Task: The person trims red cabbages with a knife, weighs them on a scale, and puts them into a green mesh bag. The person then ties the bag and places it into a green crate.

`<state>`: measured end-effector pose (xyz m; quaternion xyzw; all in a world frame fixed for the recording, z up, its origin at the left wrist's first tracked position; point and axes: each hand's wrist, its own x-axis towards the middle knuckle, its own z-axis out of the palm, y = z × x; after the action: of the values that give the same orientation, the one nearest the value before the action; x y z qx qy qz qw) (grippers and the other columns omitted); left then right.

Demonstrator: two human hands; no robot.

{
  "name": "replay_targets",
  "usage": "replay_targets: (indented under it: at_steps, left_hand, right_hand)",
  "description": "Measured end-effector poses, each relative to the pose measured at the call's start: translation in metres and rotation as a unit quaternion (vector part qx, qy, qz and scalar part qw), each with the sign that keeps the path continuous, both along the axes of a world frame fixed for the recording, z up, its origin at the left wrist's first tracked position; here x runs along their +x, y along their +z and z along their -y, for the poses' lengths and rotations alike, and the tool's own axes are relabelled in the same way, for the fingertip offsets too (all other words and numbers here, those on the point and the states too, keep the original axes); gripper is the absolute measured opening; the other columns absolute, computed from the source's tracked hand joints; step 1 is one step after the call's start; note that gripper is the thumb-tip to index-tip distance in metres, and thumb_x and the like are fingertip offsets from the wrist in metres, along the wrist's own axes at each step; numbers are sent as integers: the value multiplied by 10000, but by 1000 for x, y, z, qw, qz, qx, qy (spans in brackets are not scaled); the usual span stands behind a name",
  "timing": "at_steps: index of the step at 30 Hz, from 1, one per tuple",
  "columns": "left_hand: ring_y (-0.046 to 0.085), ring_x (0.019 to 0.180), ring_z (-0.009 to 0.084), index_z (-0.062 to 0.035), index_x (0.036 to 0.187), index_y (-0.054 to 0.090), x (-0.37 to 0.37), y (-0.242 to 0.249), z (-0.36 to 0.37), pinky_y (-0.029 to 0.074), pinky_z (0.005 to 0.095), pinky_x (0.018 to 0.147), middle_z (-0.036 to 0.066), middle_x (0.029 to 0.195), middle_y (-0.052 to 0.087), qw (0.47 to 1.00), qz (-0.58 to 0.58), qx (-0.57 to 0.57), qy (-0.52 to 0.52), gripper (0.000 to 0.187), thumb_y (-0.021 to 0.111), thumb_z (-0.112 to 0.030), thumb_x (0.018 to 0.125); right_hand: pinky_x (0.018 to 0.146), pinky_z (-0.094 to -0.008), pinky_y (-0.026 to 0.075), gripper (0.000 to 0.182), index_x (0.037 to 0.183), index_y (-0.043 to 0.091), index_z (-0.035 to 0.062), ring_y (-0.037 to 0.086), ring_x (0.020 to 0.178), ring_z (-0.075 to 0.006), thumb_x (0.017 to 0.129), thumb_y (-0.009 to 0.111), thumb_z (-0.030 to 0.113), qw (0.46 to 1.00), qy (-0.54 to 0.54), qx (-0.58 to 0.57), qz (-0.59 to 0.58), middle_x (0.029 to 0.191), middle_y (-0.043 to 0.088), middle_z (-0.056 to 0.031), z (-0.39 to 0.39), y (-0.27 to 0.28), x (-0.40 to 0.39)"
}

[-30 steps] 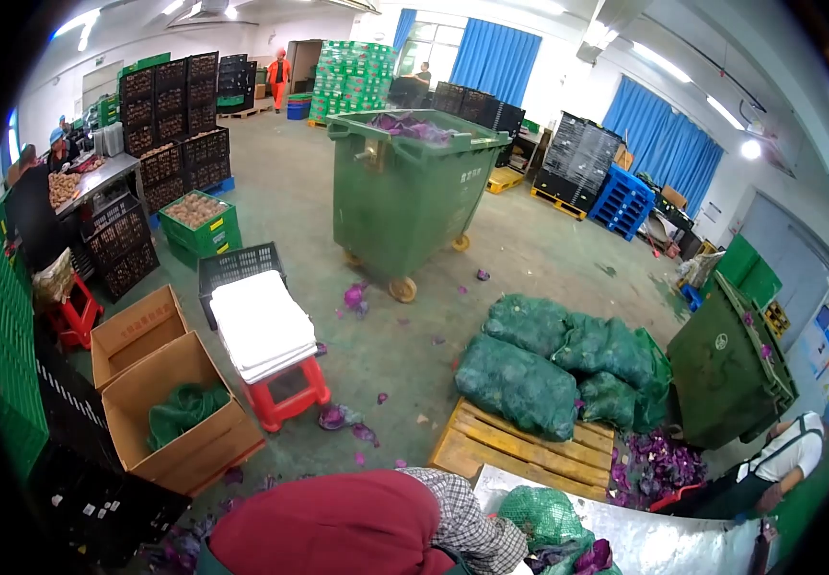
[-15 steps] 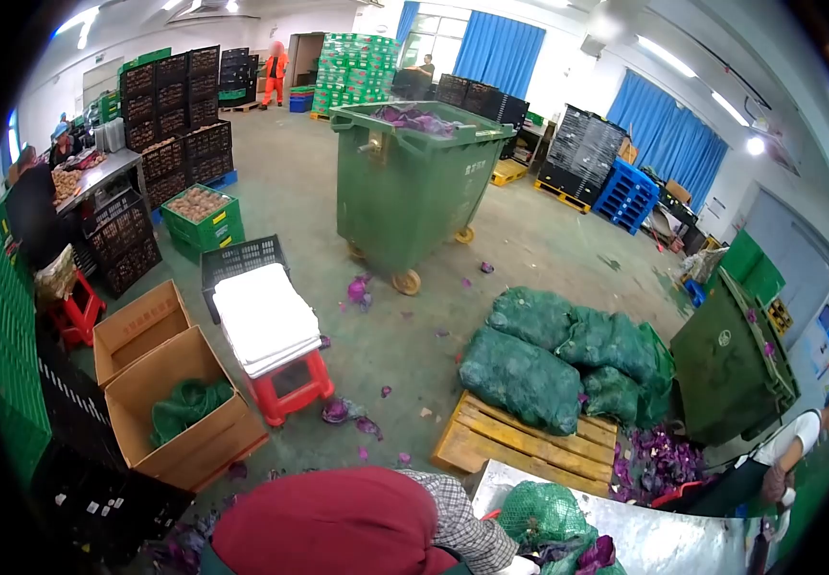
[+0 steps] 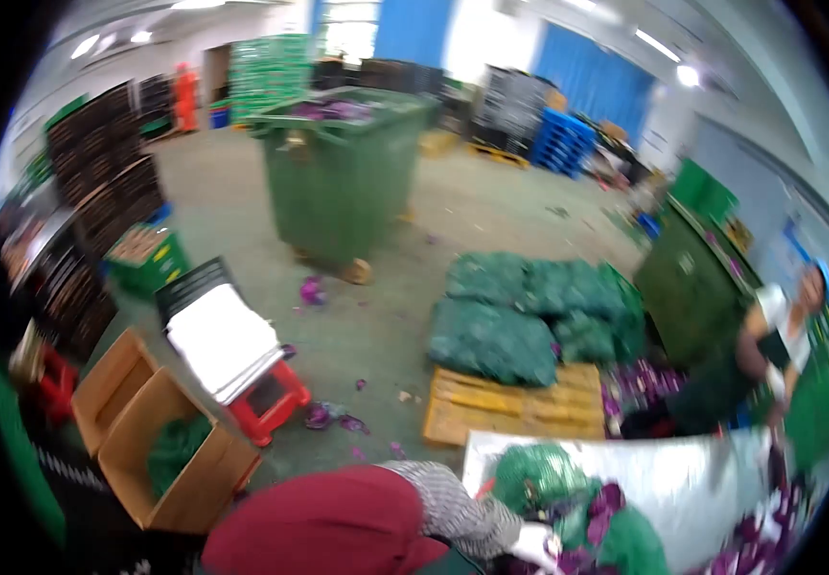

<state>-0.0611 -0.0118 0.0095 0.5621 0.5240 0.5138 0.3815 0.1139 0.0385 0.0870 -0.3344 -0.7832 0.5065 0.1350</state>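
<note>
My left hand (image 3: pixel 536 546), in a white glove below a checked oversleeve (image 3: pixel 462 508), is at the bottom edge, blurred. It is beside dark purple cabbage leaves (image 3: pixel 604 513) and green mesh (image 3: pixel 633 548); its fingers are not clear enough to show what they hold. A green mesh bag (image 3: pixel 534 474) lies just beyond it on the metal table (image 3: pixel 702 460). A small orange-red piece shows between sleeve and bag. My maroon-clad shoulder (image 3: pixel 319 522) fills the bottom centre. My right hand is out of view.
Full green mesh sacks (image 3: pixel 491 340) lie on a wooden pallet (image 3: pixel 510 402) beyond the table. A co-worker (image 3: pixel 769 355) stands at right, near a green bin (image 3: pixel 688 287). Another wheeled bin (image 3: pixel 338 182), open cardboard boxes (image 3: pixel 184 460) and a red stool (image 3: pixel 271 402) stand ahead and left.
My view has turned and dropped, so the room shifts left and up. More of the table and purple leaves at lower right show. The co-worker is more upright.
</note>
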Motion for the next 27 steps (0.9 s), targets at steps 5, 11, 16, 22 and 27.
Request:
replay_targets:
  at_steps: [5, 11, 16, 22, 27]
  left_hand:
    - [614, 1009, 237, -59, 1009, 680, -9, -26, 0, 479, 321, 900, 115, 1106, 647, 937, -294, 176, 62, 309, 704, -314, 836]
    - [626, 972, 152, 59, 1133, 615, -5, 22, 0, 480, 279, 900, 92, 1056, 679, 960, 89, -239, 117, 511, 767, -297, 799]
    - [607, 1023, 150, 53, 1253, 547, -21, 15, 7, 474, 299, 949, 94, 1155, 643, 934, 258, -237, 62, 585, 785, -210, 788]
    - [523, 1201, 280, 20, 1321, 484, 12, 43, 4, 417, 367, 1032, 181, 1296, 538, 978, -192, -39, 78, 827, 829, -375, 681]
    - [379, 1320, 392, 4, 1399, 369, 35, 27, 0, 355, 419, 1086, 231, 1421, 396, 936, -351, -19, -18, 962, 749, -530, 695]
  right_hand:
    - [803, -305, 505, 108, 973, 589, -8, 634, 875, -202, 884, 605, 51, 989, -84, 86, -82, 959, 635, -114, -18, -61, 4]
    - [555, -231, 442, 64, 931, 574, 35, 560, 645, -84, 870, 589, 48, 990, -90, 110, 0, 779, 582, -45, -12, -91, 34]
    - [467, -235, 395, 47, 942, 576, 53, 491, 538, -61, 909, 549, 71, 985, -140, 92, -37, 831, 572, -17, 10, -93, 89]
    - [748, -259, 508, 429, 1352, 449, -15, 573, 892, -160, 960, 558, 119, 955, -279, 50, -82, 1151, 577, -124, -3, -30, 108]
    - [532, -222, 472, 516, 1429, 359, -29, 546, 597, -118, 999, 512, 210, 966, -217, -96, -105, 1215, 576, -164, 10, -15, 77]
